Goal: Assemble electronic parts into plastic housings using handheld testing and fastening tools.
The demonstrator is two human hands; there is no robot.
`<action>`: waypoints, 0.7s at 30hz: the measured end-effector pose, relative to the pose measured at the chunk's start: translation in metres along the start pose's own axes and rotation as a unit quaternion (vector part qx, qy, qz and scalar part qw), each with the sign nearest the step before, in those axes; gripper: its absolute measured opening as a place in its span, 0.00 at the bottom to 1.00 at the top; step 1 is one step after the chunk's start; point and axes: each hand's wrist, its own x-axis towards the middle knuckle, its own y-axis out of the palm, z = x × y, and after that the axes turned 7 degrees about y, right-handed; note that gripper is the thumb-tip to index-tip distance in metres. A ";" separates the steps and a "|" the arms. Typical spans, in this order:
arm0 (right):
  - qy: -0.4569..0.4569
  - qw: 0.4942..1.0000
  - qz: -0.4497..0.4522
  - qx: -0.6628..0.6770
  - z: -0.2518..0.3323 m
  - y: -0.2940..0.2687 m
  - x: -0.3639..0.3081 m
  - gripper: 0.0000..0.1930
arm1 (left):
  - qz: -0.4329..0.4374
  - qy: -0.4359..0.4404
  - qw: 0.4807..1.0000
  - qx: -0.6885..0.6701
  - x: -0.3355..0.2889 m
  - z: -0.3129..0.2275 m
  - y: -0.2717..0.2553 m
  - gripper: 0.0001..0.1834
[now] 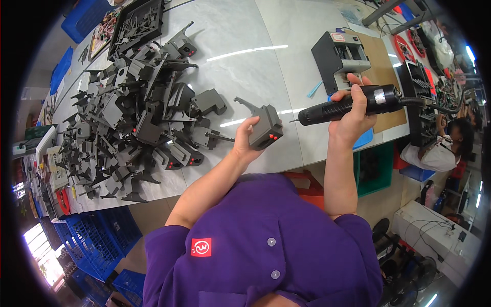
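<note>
My left hand (245,139) is wrapped round a dark grey plastic housing (267,123) with two red buttons on its near end and a thin arm sticking out at the back. It is held over the near part of the light table (245,66). In my right hand (352,116) is a black electric screwdriver (327,110), held level, its thin bit pointing left toward the housing. A small gap separates bit and housing. The cord leaves the tool's right end. Behind my right hand stands a dark box-shaped screw feeder (325,57).
A big heap of grey plastic parts (115,110) covers the table's left side, with a black tray (134,38) of thin parts behind it. A brown board (386,66) lies by the feeder. Blue crates (97,235) and a green crate (376,169) stand below. Another person (434,151) sits at right.
</note>
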 end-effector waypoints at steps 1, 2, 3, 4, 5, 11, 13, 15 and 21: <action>0.001 1.000 0.003 0.001 0.000 0.000 -0.001 0.18 | 0.022 0.003 0.999 0.033 -0.001 0.000 0.001 0.23; -0.004 1.000 0.000 -0.009 -0.001 -0.002 -0.001 0.18 | 0.044 0.002 0.997 0.067 -0.004 -0.002 0.014 0.23; -0.009 1.000 -0.003 -0.020 -0.001 -0.004 -0.001 0.18 | 0.075 -0.006 0.987 0.141 -0.012 -0.005 0.027 0.20; -0.016 1.000 0.001 -0.020 0.002 -0.003 -0.002 0.18 | 0.074 -0.003 0.987 0.141 -0.010 -0.005 0.022 0.20; -0.026 1.000 0.007 -0.016 0.007 -0.001 -0.004 0.18 | 0.075 0.013 0.980 0.183 -0.005 -0.003 0.013 0.21; -0.068 0.995 0.075 -0.006 0.028 0.012 -0.019 0.19 | 0.058 0.035 0.973 0.221 -0.007 -0.002 0.014 0.22; -0.073 0.992 0.099 -0.011 0.027 0.014 -0.024 0.20 | 0.052 0.047 0.969 0.236 -0.010 0.000 0.019 0.22; -0.090 0.989 0.112 -0.021 0.021 0.015 -0.027 0.19 | 0.050 0.064 0.969 0.232 -0.009 0.003 0.022 0.21; -0.082 0.988 0.126 -0.039 0.008 0.017 -0.031 0.18 | 0.041 0.067 0.968 0.238 -0.006 0.007 0.020 0.22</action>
